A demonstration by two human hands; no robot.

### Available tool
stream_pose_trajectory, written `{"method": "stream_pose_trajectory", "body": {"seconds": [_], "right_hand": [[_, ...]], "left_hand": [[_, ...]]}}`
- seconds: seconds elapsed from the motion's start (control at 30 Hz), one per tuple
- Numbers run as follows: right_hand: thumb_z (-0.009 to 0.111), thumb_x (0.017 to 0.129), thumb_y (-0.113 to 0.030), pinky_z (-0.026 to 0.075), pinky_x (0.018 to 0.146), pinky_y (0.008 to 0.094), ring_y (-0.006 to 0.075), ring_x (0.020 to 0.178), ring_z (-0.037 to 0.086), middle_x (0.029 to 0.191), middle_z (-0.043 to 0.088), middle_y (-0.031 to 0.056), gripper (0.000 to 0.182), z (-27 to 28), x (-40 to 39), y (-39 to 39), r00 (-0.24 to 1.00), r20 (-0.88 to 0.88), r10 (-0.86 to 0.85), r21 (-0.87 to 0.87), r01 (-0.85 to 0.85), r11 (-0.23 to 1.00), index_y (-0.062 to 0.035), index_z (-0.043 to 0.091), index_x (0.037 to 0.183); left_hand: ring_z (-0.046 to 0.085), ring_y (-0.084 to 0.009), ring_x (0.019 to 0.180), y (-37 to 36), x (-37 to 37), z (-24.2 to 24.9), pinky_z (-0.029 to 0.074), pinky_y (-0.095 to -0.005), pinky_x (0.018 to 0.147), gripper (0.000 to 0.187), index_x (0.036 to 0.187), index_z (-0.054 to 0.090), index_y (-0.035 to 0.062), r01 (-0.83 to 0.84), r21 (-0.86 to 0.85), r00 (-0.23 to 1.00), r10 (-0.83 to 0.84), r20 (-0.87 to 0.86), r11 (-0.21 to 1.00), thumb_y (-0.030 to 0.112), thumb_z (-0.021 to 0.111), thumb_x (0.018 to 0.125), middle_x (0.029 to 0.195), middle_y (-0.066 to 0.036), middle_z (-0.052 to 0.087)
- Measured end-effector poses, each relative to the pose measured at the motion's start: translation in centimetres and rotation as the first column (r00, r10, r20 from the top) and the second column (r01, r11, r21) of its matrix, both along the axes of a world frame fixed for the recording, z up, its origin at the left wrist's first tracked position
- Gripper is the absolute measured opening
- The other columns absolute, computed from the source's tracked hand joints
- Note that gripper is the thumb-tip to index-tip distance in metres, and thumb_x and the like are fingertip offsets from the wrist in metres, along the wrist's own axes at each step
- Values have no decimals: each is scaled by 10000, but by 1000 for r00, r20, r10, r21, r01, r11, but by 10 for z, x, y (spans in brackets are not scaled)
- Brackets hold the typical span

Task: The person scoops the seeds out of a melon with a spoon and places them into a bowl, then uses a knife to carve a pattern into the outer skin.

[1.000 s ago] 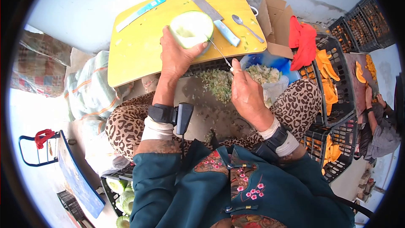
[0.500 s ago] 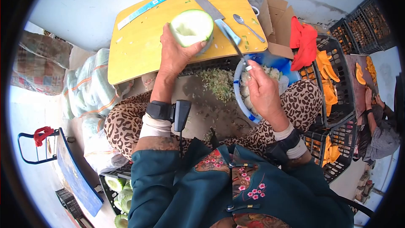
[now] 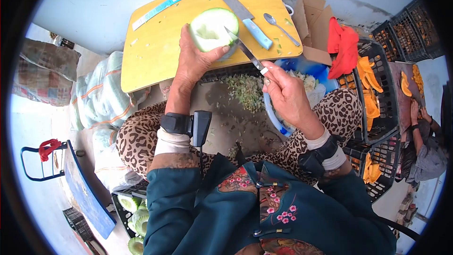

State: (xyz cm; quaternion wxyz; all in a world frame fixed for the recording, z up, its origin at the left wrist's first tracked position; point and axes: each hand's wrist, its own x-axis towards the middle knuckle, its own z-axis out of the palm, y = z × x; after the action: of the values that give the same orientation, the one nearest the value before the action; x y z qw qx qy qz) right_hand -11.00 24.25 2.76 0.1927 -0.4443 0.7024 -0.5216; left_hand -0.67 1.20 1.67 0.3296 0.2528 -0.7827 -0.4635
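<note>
My left hand (image 3: 198,59) grips a hollowed, pale green melon or gourd (image 3: 219,21), its cut face turned up, over the near part of the yellow table (image 3: 155,49). In my right hand (image 3: 289,94) is a small knife (image 3: 250,55), fingers wrapped round its handle. The blade points up and left, its tip overlapping the right side of the cut face. Beyond lies a cleaver (image 3: 245,13) with a light blue handle. A metal spoon (image 3: 281,28) rests to its right, and a blue-and-white knife sleeve (image 3: 160,10) lies at the far left.
Below the table's right edge stands a blue-and-white basin (image 3: 271,108) with pale scraps. Peelings (image 3: 246,92) litter the floor. Black crates (image 3: 384,118) with orange pieces, a cardboard box (image 3: 311,23) and a red cloth (image 3: 342,47) are at right. Another person (image 3: 427,146) works at far right.
My right hand has brought the knife up from above the basin, so its tip now meets the melon or gourd's cut face in view. My left hand keeps its hold.
</note>
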Motion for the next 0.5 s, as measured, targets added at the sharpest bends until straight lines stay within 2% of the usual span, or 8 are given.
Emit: {"method": "stream_pose_trajectory", "body": {"seconds": [0.1,0.2,0.3,0.4,0.5], "right_hand": [[500,921,19,557,745,316,253,928,695,1009,675,214,373,-2,1,0,986,-168,-5,-30,0,1000,21,518,1294],[524,894,36,543,770,339,300,987,683,1010,667,248,389,9,4,3,979,-204,3,18,1,1000,22,526,1282],[537,875,48,530,784,349,309,978,684,984,666,252,402,7,5,6,981,-194,-4,0,4,1000,22,529,1276],[547,879,23,522,708,394,381,856,665,918,659,254,344,6,6,4,978,-210,-23,-80,6,997,73,534,1219],[543,875,49,532,775,347,303,950,691,977,671,242,399,8,7,6,989,-147,-17,21,21,1000,24,532,1272]], "left_hand": [[506,-311,1151,-1,0,0,430,-424,998,933,1263,351,-52,10,18,1000,-10,7,1000,322,888,598,1224,-224,502],[505,-312,1153,-2,0,-2,428,-421,1001,962,1287,335,-56,-8,-1,1000,8,25,1000,328,887,598,1234,-233,492],[505,-316,1155,-4,0,-3,427,-417,1005,982,1303,318,-59,1,-1,999,-1,38,1000,325,887,601,1241,-238,484],[507,-314,1161,-2,0,-1,434,-412,1001,982,1308,309,-61,-8,18,999,7,37,1000,317,885,608,1241,-236,484],[507,-306,1166,0,0,2,441,-407,997,983,1308,306,-61,6,38,1000,-7,25,999,313,887,609,1242,-233,484]]}}
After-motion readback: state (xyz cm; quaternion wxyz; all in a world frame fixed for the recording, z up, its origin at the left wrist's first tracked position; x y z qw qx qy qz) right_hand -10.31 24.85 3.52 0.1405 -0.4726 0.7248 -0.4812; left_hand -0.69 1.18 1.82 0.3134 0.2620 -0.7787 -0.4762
